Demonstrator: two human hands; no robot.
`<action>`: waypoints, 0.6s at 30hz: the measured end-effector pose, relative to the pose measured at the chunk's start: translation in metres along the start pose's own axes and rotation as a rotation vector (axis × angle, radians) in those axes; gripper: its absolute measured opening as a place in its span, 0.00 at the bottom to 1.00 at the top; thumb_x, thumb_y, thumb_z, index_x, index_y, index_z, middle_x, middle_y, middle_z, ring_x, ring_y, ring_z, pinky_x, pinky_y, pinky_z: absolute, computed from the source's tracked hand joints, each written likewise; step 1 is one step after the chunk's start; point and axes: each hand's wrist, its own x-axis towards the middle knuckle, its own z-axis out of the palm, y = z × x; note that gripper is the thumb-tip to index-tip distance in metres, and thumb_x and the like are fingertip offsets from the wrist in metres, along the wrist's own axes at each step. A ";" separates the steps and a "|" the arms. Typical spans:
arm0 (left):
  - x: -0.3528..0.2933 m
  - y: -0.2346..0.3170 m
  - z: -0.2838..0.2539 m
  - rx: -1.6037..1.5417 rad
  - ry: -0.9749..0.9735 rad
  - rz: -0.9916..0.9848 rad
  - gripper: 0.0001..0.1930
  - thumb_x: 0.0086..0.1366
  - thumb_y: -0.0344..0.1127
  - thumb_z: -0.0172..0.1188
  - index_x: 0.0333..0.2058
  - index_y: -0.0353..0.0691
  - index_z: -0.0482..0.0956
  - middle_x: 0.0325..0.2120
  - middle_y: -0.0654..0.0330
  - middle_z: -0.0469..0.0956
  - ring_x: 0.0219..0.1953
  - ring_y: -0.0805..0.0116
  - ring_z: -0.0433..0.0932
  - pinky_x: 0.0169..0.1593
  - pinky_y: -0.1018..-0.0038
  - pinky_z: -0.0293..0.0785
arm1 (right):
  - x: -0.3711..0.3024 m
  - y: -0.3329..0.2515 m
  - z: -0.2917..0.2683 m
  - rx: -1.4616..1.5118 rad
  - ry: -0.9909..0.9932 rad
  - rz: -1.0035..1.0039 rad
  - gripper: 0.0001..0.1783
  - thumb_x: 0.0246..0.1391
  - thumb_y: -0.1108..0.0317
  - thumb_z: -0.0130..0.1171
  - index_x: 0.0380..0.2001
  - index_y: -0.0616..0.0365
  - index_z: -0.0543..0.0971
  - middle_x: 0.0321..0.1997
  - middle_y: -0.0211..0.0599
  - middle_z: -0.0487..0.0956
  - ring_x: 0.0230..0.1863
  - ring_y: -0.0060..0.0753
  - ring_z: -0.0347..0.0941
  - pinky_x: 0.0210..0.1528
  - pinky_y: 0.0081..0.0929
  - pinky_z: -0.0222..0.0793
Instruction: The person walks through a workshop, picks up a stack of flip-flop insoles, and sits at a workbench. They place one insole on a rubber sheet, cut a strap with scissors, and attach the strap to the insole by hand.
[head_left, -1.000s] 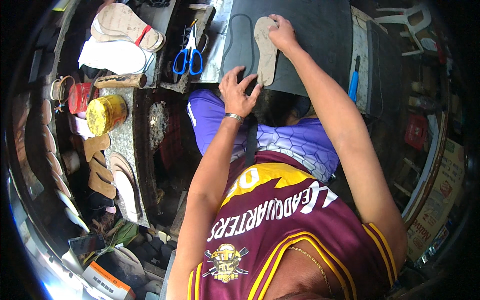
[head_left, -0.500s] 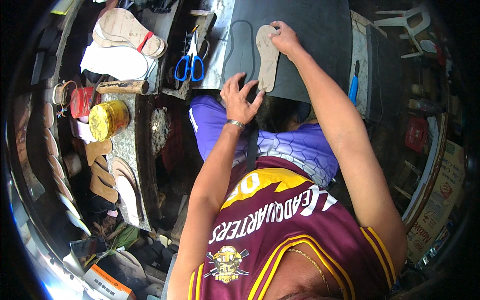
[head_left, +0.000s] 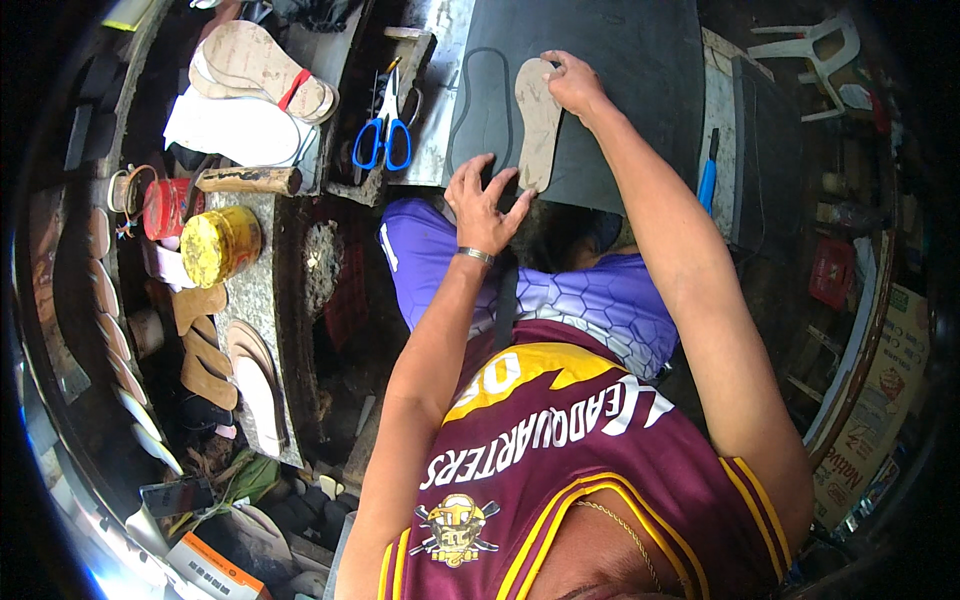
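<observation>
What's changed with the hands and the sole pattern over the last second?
Very little. The left hand still presses the lower end of the tan sole pattern on the dark rubber sheet, fingers spread a bit wider. The right hand stays at its top end. The traced outline, blue scissors and yellow can have not moved.

Left hand (head_left: 483, 195): fingers spread, palm down, pressed flat; metal band at wrist. Right hand (head_left: 573, 82): fingers curled together, pinching at fingertips. Both forearms extended forward, right reaching farther.
</observation>
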 end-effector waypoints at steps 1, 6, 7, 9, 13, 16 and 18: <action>0.000 0.001 -0.001 -0.003 -0.008 -0.003 0.24 0.53 0.51 0.78 0.47 0.49 0.87 0.59 0.52 0.74 0.64 0.47 0.67 0.65 0.51 0.61 | -0.001 -0.001 -0.001 -0.006 0.009 -0.036 0.26 0.59 0.67 0.63 0.62 0.47 0.80 0.58 0.46 0.83 0.60 0.47 0.79 0.63 0.38 0.72; 0.000 0.008 -0.005 0.010 -0.030 -0.002 0.25 0.53 0.52 0.78 0.47 0.49 0.87 0.60 0.52 0.73 0.64 0.46 0.67 0.65 0.51 0.61 | -0.006 -0.006 -0.004 -0.045 0.021 0.015 0.25 0.60 0.69 0.61 0.62 0.47 0.80 0.53 0.44 0.85 0.55 0.42 0.81 0.60 0.36 0.73; 0.001 0.009 -0.005 0.006 -0.021 -0.002 0.25 0.53 0.52 0.78 0.47 0.50 0.87 0.60 0.53 0.73 0.64 0.46 0.68 0.65 0.51 0.61 | -0.007 -0.007 -0.005 -0.043 0.035 -0.034 0.26 0.60 0.69 0.60 0.62 0.47 0.80 0.54 0.44 0.85 0.56 0.42 0.81 0.61 0.36 0.73; 0.001 0.010 -0.005 0.009 -0.010 0.001 0.24 0.53 0.51 0.78 0.47 0.50 0.87 0.59 0.53 0.73 0.64 0.46 0.68 0.65 0.50 0.61 | -0.007 -0.009 -0.007 -0.059 0.041 -0.024 0.26 0.60 0.70 0.59 0.63 0.46 0.80 0.57 0.45 0.84 0.58 0.44 0.80 0.63 0.36 0.72; 0.000 0.010 -0.004 0.021 -0.008 0.019 0.23 0.53 0.50 0.78 0.46 0.50 0.87 0.59 0.53 0.73 0.64 0.47 0.68 0.65 0.50 0.61 | -0.008 -0.010 -0.010 -0.064 0.027 -0.026 0.26 0.59 0.70 0.59 0.62 0.46 0.80 0.58 0.45 0.84 0.60 0.44 0.80 0.64 0.37 0.72; -0.001 0.008 -0.003 0.001 -0.037 0.006 0.24 0.54 0.51 0.77 0.48 0.51 0.87 0.61 0.52 0.72 0.66 0.44 0.65 0.67 0.47 0.59 | -0.008 -0.011 -0.010 -0.072 0.043 -0.024 0.26 0.59 0.70 0.60 0.62 0.45 0.80 0.56 0.44 0.84 0.59 0.43 0.80 0.63 0.37 0.72; -0.002 0.007 -0.003 0.003 -0.038 0.008 0.23 0.55 0.51 0.77 0.48 0.51 0.87 0.62 0.52 0.72 0.66 0.44 0.65 0.67 0.47 0.59 | -0.008 -0.011 -0.010 -0.064 0.030 0.019 0.26 0.59 0.70 0.61 0.62 0.45 0.80 0.55 0.44 0.85 0.59 0.43 0.80 0.62 0.37 0.73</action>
